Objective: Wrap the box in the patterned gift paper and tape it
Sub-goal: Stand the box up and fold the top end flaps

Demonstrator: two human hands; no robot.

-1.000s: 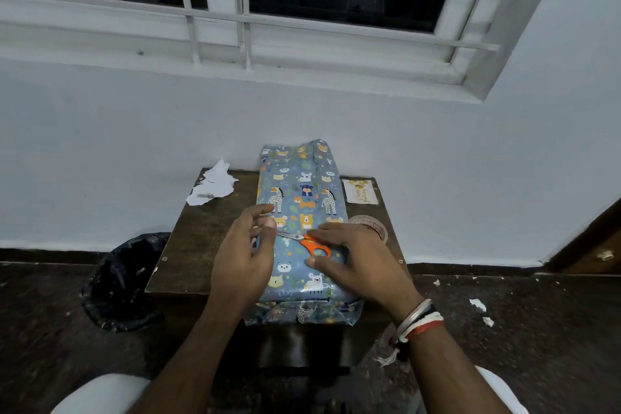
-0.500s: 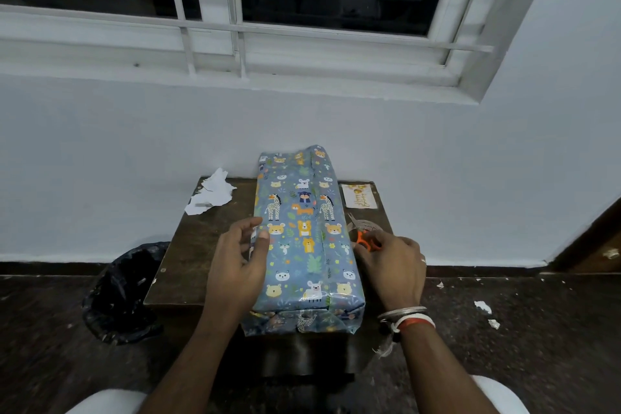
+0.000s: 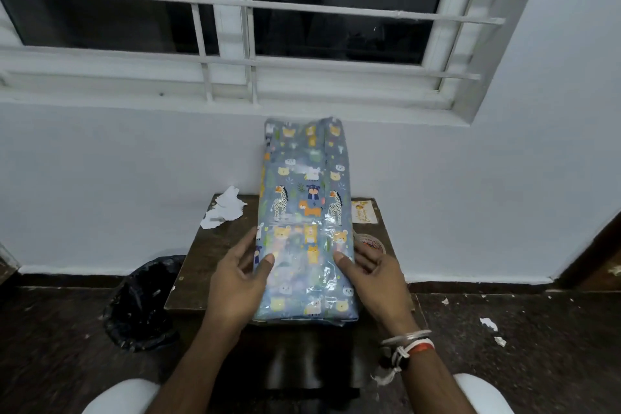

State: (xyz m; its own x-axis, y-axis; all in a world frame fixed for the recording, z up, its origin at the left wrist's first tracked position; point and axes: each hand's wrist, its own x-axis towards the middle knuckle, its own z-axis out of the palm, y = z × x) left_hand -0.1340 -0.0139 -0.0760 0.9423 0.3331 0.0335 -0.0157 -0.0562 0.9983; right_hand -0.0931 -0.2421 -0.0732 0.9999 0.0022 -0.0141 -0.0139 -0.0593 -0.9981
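The dark wooden tabletop (image 3: 215, 265) carries the box (image 3: 304, 212) down its middle, running from 6 to 12 o'clock, its near end over the 6 o'clock edge. Whether the box lies flat cannot be told. Torn white paper (image 3: 224, 208) sits at the 10 o'clock corner. A small card (image 3: 363, 212) lies at 1 o'clock. A tape roll (image 3: 371, 242), partly hidden, lies just beside the box at 3 o'clock.

free: table (image 3: 201, 262) left of box (image 3: 304, 212) | obstacles right: tape roll (image 3: 371, 242), card (image 3: 363, 212) | far-left: paper scraps (image 3: 224, 208)
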